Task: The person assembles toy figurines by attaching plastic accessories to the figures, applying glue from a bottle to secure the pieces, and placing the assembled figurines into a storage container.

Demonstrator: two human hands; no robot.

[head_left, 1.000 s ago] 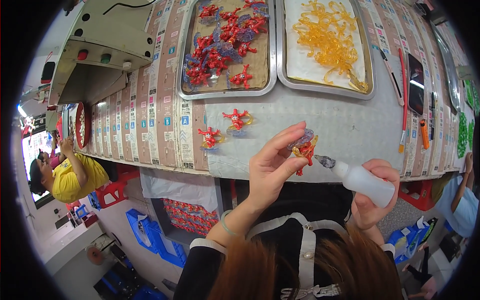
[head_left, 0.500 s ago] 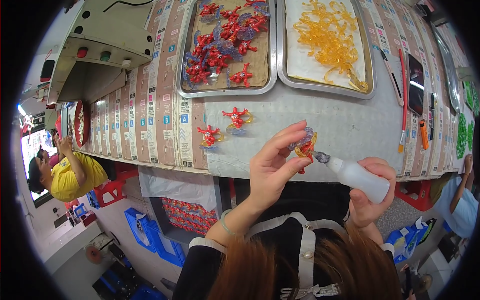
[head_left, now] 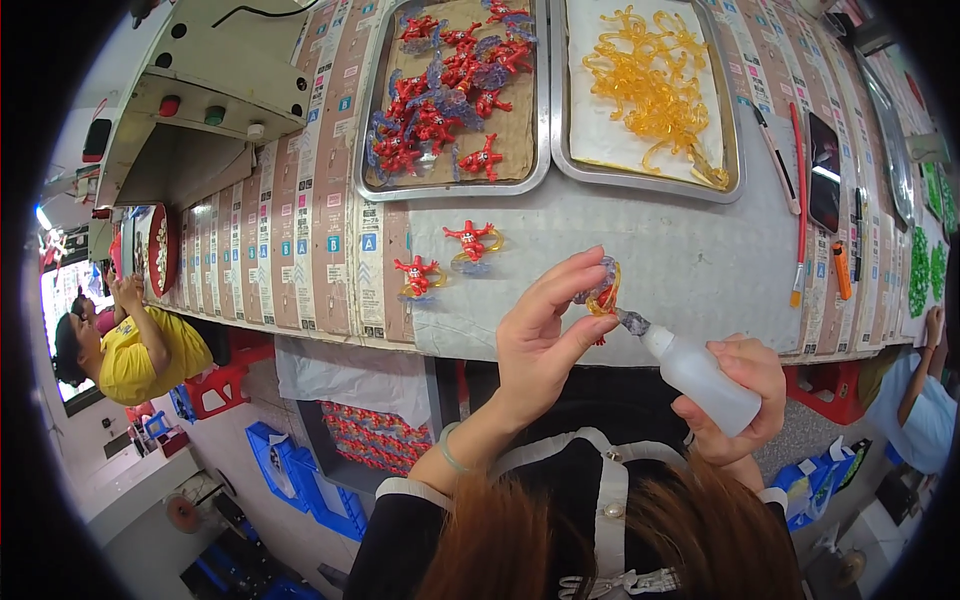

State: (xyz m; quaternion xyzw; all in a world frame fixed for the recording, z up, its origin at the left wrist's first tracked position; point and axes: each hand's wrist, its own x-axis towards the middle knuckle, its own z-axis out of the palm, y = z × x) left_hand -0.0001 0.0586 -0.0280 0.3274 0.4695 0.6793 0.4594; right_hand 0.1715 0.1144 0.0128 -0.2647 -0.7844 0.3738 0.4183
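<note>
Left hand (head_left: 540,340) pinches a small glossy plastic figure (head_left: 600,295); right hand (head_left: 735,400) grips a soft translucent squeeze bottle (head_left: 700,375), nozzle touching the figure.

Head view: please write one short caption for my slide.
Left hand pinches a small toy piece; right hand points a squeeze bottle at it.

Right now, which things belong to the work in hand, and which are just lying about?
In use:
left hand pinching small toy piece
right hand with squeeze bottle
two finished red figures
tray of red pieces
tray of orange rings

Lying about:
phone
red pen
</note>
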